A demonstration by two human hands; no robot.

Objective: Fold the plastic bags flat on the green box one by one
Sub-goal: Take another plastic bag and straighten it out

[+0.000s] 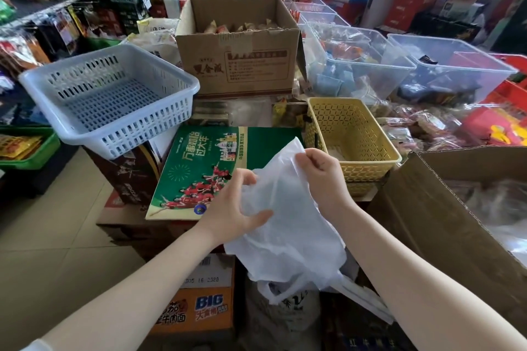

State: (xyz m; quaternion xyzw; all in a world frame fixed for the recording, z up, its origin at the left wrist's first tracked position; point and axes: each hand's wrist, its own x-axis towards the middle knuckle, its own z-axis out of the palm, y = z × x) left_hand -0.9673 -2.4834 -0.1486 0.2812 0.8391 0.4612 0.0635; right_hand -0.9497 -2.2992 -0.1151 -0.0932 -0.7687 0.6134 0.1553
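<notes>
A thin white plastic bag (pixel 288 225) hangs crumpled in the air over the near right corner of the green box (pixel 199 162), which lies flat with red figures printed on its top. My left hand (pixel 233 208) grips the bag's left side, thumb under it and fingers curled over its edge. My right hand (pixel 322 177) pinches the bag's upper edge higher up. The bag's lower part droops below the box, toward a sack and cartons underneath.
A pale blue slotted basket (pixel 108 97) sits left of the green box and a yellow basket (pixel 350 134) right of it. A brown carton (pixel 239 45) stands behind. A large open cardboard box (pixel 445 208) is at my right; clear bins (pixel 445 65) lie beyond.
</notes>
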